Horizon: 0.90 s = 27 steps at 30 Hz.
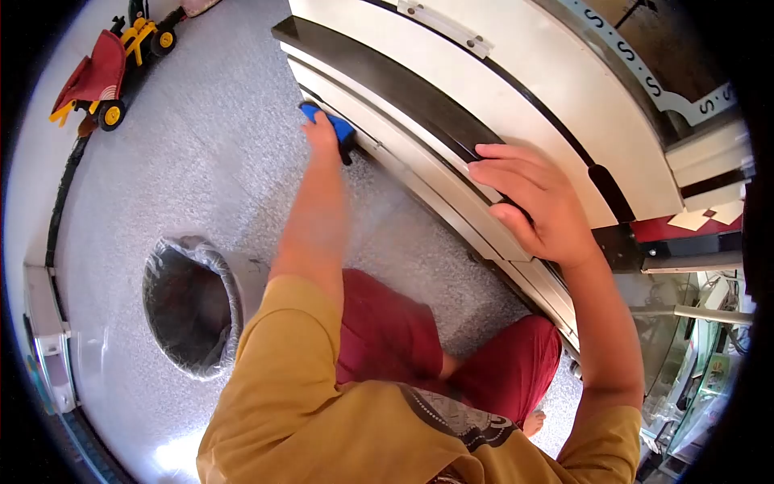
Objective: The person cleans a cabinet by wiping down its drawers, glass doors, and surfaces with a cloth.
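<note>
My left hand point(322, 135) is stretched far forward, closed around a blue pad with black edges point(342, 129). The pad is against or very close to the low front of a white cabinet point(355, 93), just above the floor; its exact kind is hard to make out. My right hand point(538, 200) has its fingers stretched out and rests at the dark ledge point(403, 97) that runs along the cabinet, holding nothing. Part of that ledge is hidden under the right hand.
A bin with a plastic liner point(193, 310) stands on the speckled grey floor point(218, 137), left of my knees. Toy vehicles in red and yellow point(101, 77) are by the left wall. Shelves with glass panes point(701, 379) hold assorted items at the right.
</note>
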Tool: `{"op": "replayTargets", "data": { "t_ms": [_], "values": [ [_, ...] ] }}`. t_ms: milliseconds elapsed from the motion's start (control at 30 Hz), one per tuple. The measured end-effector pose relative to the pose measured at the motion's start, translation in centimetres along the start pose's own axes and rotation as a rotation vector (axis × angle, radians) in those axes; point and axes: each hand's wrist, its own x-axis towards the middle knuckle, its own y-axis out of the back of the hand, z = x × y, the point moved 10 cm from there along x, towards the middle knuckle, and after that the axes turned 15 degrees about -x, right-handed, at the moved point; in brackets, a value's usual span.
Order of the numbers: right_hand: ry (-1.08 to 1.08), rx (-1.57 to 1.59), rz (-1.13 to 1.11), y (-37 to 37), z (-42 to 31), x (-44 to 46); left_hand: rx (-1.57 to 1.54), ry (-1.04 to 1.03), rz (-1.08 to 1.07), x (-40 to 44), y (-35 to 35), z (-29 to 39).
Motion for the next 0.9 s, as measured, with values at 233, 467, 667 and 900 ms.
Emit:
{"op": "replayTargets", "data": {
  "t_ms": [233, 467, 667, 900],
  "values": [
    [-0.003, 0.013, -0.002, 0.0, 0.0, 0.2, -0.15, 0.087, -0.012, 1.5, -0.1, 0.7],
    [0.018, -0.019, 0.043, 0.3, -0.1, 0.1, -0.147, 0.094, -0.027, -8.3, -1.3, 0.7],
    [-0.015, -0.05, 0.106, 0.5, -0.1, -0.4, -0.233, 0.204, -0.102, -15.9, -2.9, -3.9],
    [0.03, -0.132, 0.141, 0.1, -0.2, -1.3, 0.288, 0.159, -0.47, -32.1, -5.0, -2.9]
  ]
}}
